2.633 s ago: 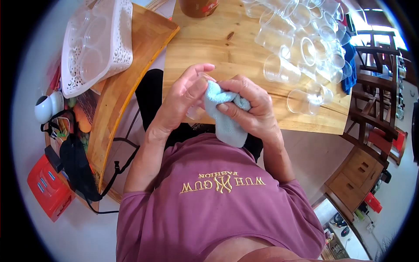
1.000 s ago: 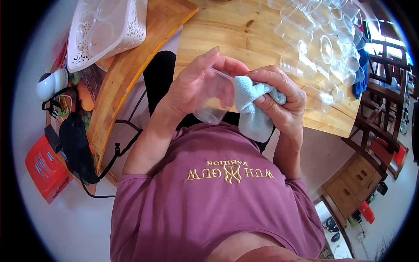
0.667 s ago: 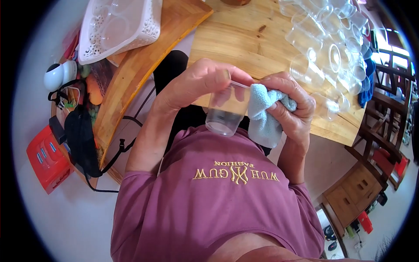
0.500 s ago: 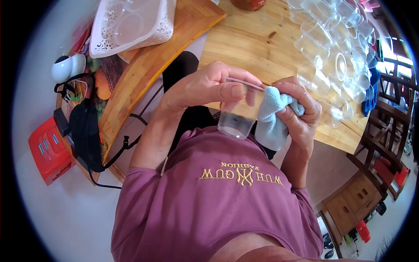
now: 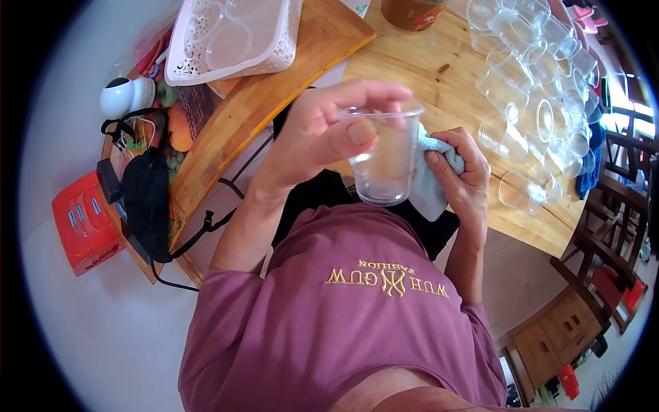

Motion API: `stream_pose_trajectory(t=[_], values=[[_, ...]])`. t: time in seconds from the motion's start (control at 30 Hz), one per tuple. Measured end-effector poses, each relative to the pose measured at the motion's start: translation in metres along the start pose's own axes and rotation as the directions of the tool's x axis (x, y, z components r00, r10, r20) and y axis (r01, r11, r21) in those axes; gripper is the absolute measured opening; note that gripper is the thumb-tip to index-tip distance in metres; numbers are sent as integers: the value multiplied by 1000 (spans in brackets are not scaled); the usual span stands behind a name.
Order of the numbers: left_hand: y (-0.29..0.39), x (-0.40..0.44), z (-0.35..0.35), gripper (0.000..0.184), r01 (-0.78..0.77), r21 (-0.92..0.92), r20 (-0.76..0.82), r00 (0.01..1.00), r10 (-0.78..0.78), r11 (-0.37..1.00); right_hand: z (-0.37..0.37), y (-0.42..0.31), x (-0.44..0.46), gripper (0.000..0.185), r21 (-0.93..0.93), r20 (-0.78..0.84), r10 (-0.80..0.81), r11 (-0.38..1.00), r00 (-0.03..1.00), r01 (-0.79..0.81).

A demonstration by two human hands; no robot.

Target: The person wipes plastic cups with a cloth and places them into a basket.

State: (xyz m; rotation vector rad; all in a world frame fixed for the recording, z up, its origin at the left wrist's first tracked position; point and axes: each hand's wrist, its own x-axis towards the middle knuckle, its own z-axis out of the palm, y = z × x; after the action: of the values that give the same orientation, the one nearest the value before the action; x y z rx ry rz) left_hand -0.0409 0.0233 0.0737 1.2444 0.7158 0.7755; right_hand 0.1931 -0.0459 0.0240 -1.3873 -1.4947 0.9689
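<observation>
My left hand [image 5: 336,134] holds a clear plastic cup [image 5: 386,168] near its rim, thumb on the near side and fingers curled over the top. The cup is nearly upright above my lap, its mouth facing up. Close beside it on the right, my right hand [image 5: 461,168] pinches a bunched light blue cloth [image 5: 429,182], part of which hangs down behind the cup. Whether the cloth touches the cup I cannot tell. Many more clear plastic cups [image 5: 504,134] lie heaped on the wooden table [image 5: 398,69] to the right.
A white openwork basket [image 5: 285,48] with clear cups in it stands on a curved wooden surface [image 5: 240,123] at the left. A brown container [image 5: 412,15] is at the table's far side. A black bag [image 5: 145,199], a white camera-like device [image 5: 118,97] and a red box [image 5: 86,223] are further left.
The cloth has come away from the cup's rim, and my right hand has shifted slightly left and down. My left hand has turned the cup more upright and lifted it.
</observation>
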Motion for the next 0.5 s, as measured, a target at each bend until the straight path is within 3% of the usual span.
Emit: stream_pose_trajectory(t=[0.1, 0.17, 0.2, 0.27, 0.3, 0.37, 0.4, 0.47, 0.5], values=[[16, -10, -17, 93, -159, 150, -91, 981, 173, 976, 1, 8, 0, 19, -22, -21, 13, 1000, 1000, -14], [23, -13, -36, 78, -363, 237, -186, 894, 408, 901, 1, 12, 0, 19, 6, -40, 31, 1000, 999, -30], [24, -12, -46, 63, -495, 255, -242, 799, 550, 831, 1, 13, 0, 19, 9, -41, 31, 999, 999, -31], [33, -16, -72, 58, -503, 479, -368, 629, 685, 719, 2, 14, 0, 19, 22, -52, 24, 999, 998, -23], [39, -17, -85, 58, -502, 479, -367, 630, 684, 720, 2, 15, -1, 19, 23, -53, 25, 999, 998, -24], [48, -18, -104, 55, -416, 673, -377, 519, 767, 612, 2, 15, -1, 19, -10, -58, 6, 1000, 998, -6], [47, -16, -105, 55, -416, 674, -376, 519, 768, 611, 2, 15, -1, 19, -8, -59, 5, 1000, 998, -6], [45, -13, -106, 58, -225, 762, -471, 452, 758, 607, 2, 15, -2, 19, -23, -63, 4, 1000, 998, -5], [42, -14, -110, 60, -224, 709, -519, 475, 710, 668, 3, 15, -2, 19, -21, -61, 2, 1000, 998, -4]])
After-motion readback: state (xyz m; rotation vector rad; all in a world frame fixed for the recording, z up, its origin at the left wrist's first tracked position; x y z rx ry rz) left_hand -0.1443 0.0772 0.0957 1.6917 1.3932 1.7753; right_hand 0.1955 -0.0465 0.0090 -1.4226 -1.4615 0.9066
